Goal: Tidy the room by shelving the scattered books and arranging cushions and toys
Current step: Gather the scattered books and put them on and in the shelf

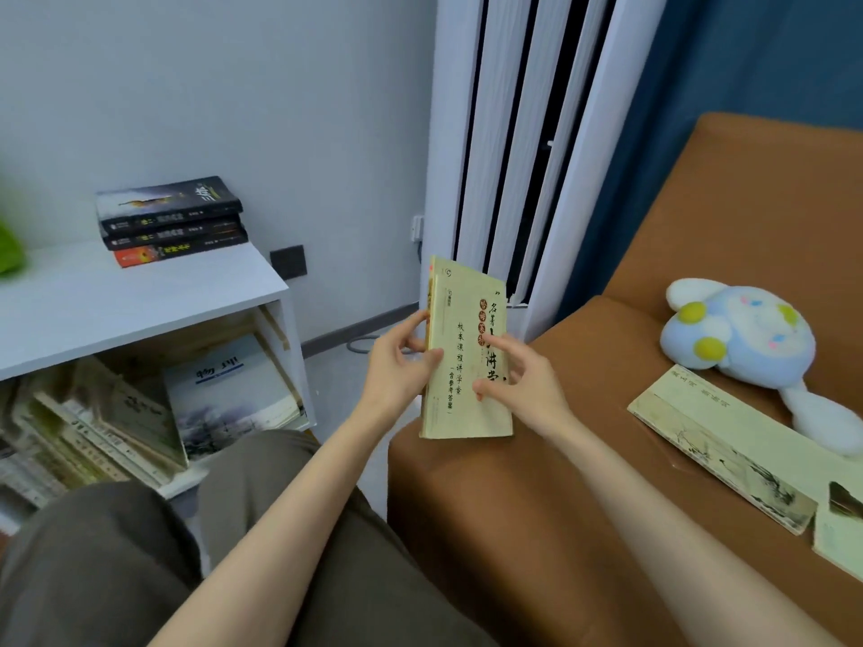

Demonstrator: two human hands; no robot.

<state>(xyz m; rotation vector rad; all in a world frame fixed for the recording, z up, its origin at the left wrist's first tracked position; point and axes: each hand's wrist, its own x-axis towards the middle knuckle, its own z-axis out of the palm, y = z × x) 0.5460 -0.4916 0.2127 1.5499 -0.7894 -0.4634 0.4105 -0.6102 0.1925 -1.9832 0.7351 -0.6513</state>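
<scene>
Currently, yellow book (460,366) is standing upright on the brown sofa (513,506) arm, between both sets of fingers. Left hand (397,366) is gripping its spine edge; right hand (523,380) is merely touching the cover with index fingertip and thumb. Plush rabbit (738,333) is lying right of them.

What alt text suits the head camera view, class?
A left hand grips an upright yellow book, the right hand touching its cover. A plush toy and a pale book lie on a brown sofa; a white bookshelf stands left.
</scene>
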